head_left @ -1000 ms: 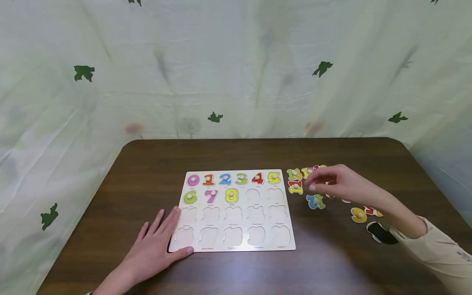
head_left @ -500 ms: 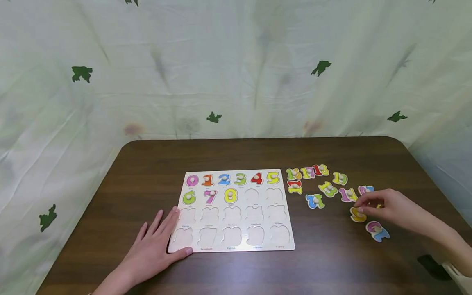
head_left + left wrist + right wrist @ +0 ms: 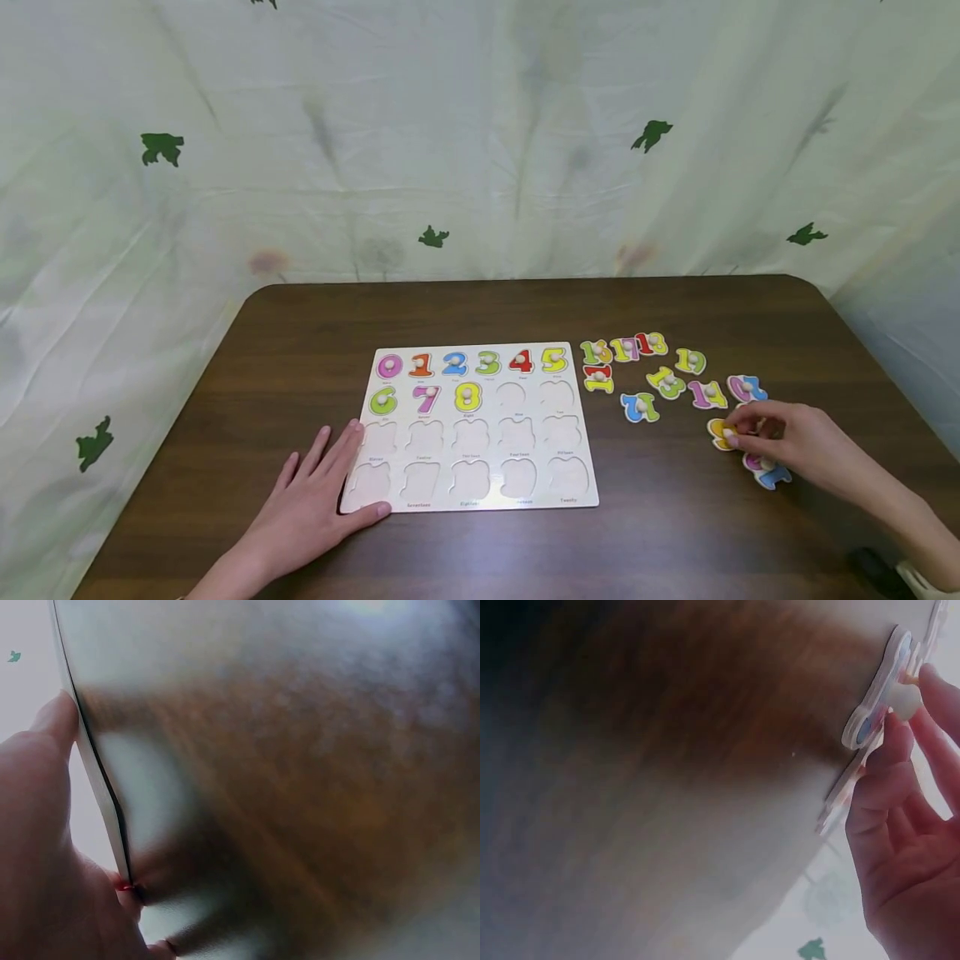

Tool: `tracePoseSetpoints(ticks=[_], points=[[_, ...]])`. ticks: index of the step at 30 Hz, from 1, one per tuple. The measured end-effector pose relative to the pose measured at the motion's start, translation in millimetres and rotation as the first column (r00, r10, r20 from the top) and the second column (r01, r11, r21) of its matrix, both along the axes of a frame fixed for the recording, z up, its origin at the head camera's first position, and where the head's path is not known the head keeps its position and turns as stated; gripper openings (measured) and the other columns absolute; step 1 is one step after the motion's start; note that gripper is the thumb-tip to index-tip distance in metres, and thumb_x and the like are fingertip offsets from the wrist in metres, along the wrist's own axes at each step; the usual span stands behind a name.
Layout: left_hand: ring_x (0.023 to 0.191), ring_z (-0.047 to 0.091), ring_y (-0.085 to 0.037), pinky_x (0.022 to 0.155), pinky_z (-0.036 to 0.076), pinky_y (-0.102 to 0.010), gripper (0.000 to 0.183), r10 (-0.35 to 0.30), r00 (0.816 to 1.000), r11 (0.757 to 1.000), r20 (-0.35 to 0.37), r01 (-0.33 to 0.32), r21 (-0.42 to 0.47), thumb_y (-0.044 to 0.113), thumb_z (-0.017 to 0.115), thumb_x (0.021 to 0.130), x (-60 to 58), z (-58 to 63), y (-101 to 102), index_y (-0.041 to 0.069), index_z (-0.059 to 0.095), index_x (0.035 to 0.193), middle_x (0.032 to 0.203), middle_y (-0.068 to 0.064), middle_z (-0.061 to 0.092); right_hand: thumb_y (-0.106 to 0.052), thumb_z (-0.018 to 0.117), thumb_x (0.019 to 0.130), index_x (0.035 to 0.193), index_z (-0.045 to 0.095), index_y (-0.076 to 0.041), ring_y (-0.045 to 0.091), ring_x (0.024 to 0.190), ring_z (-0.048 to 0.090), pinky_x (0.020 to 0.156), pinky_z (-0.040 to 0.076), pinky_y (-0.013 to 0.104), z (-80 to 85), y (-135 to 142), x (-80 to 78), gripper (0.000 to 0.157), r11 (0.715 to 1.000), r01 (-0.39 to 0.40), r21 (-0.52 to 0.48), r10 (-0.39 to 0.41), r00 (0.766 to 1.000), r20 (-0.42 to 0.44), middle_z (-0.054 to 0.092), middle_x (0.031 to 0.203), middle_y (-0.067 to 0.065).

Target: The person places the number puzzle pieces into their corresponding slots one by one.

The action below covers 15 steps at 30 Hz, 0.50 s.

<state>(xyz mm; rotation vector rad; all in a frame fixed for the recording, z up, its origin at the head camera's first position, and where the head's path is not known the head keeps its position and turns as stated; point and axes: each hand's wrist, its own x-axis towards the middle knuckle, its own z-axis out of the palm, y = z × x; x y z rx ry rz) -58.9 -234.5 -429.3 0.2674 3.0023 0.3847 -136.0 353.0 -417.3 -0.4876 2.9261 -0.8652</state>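
In the head view, a white number puzzle board (image 3: 480, 492) lies on the table with the pieces 0 to 8 set in its upper slots. My left hand (image 3: 307, 512) rests with spread fingers on the board's left edge, thumb at the lower left corner. At the right, my right hand (image 3: 802, 437) pinches a yellow-orange number puzzle piece (image 3: 717, 434) between thumb and finger; the fingertips partly cover it. Just below that hand lies a purple-and-blue piece (image 3: 772, 477). A pale knob (image 3: 904, 701) on a piece shows beside the fingers in the right wrist view.
Several loose number pieces lie right of the board, among them a red-and-yellow 11 (image 3: 598, 379), a blue-and-green piece (image 3: 640, 407) and a purple-and-yellow piece (image 3: 707, 395). The brown table (image 3: 300, 333) ends at a pale curtain (image 3: 480, 150).
My right hand has moved from the upper loose pieces rightward and nearer to the yellow-orange piece, which has since shifted slightly left in its fingers. The left hand stays on the board.
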Motion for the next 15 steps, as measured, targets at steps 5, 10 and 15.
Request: tracePoseSetpoints(ticks=[5, 10, 15], points=[[0.146, 0.014, -0.041, 0.107, 0.015, -0.067, 0.112, 0.001, 1.000, 1.000, 0.001, -0.001, -0.005, 0.085, 0.048, 0.077, -1.0, -0.1, 0, 0.012, 0.022, 0.158, 0.161, -0.008, 0.024, -0.029, 0.079, 0.084, 0.094, 0.072, -0.023, 0.005, 0.064, 0.055, 0.053, 0.042, 0.024, 0.4, -3, -1.9, 0.013, 1.000, 0.017, 0.026, -0.017, 1.000, 0.019, 0.062, 0.073, -0.014], [0.146, 0.014, -0.041, 0.107, 0.015, -0.067, 0.112, 0.000, 1.000, 1.000, 0.003, 0.000, -0.005, 0.085, 0.048, 0.077, -1.5, 0.1, 1, 0.012, 0.022, 0.158, 0.161, -0.009, 0.024, -0.030, 0.079, 0.084, 0.093, 0.072, -0.024, 0.005, 0.060, 0.056, 0.053, 0.043, 0.024, 5.8, -11, 0.0, 0.012, 1.000, 0.021, 0.011, -0.021, 1.000, 0.007, 0.062, 0.071, -0.013], [0.146, 0.014, -0.040, 0.107, 0.015, -0.067, 0.112, 0.002, 1.000, 1.000, 0.004, -0.002, -0.005, 0.085, 0.048, 0.077, -1.8, 0.3, 1, 0.011, 0.022, 0.158, 0.161, -0.009, 0.025, -0.028, 0.079, 0.084, 0.094, 0.072, -0.027, 0.008, 0.059, 0.057, 0.047, 0.046, 0.025, 15.1, -37, -0.1, 0.013, 0.997, 0.008, -0.073, -0.012, 0.999, -0.046, 0.061, 0.076, -0.009]])
